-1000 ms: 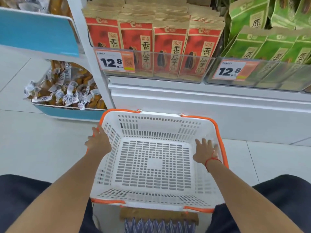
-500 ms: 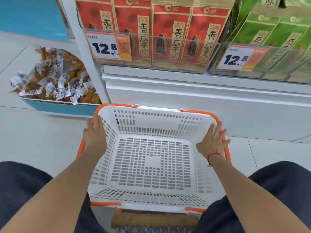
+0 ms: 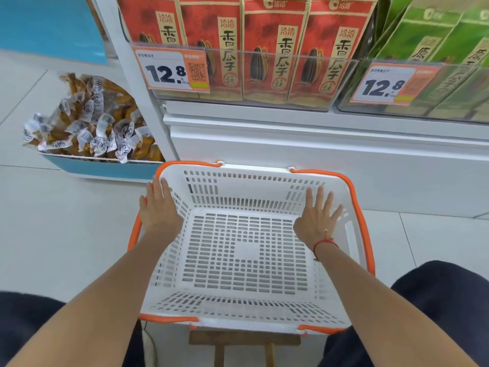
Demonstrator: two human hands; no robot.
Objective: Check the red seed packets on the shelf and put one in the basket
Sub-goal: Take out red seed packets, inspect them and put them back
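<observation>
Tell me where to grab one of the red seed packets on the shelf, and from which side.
Take a red seed packet by its upper part, coming from the front and above. The packets stand upright in a tight row, and a clear shelf guard covers their lower halves, so only the tops are free. Both the left hand and right hand are open.

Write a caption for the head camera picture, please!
Both hands, left and right, open over an empty basket below red seed packets.
</observation>
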